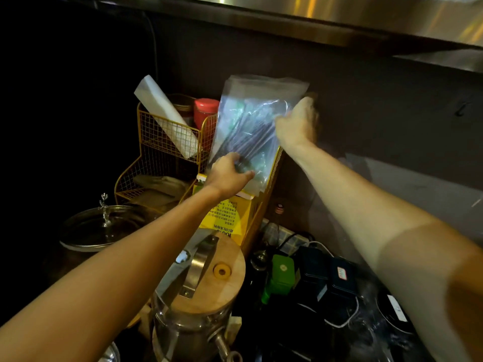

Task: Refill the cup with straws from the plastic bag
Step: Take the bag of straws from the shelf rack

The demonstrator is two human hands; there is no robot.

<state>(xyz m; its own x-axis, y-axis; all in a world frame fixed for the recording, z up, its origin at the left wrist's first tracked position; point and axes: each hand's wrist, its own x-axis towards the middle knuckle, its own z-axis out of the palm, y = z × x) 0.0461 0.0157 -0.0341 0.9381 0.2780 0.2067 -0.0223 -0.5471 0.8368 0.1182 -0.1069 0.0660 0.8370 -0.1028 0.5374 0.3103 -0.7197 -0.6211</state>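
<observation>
A clear plastic bag (251,111) holding dark straws (251,137) stands upright at the back, against the dark wall and above a yellow carton (230,218). My left hand (230,173) grips the bag's lower end, fingers closed around the straw bundle. My right hand (298,124) holds the bag's right edge near its upper half. No cup for straws is visible.
A yellow wire rack (162,150) with a white roll (164,113) and a red-lidded jar (206,111) stands left of the bag. A glass kettle with a wooden lid (211,280) is in front. Dark tins, a green tin (281,275) and cables crowd the right. A steel shelf (339,19) overhangs.
</observation>
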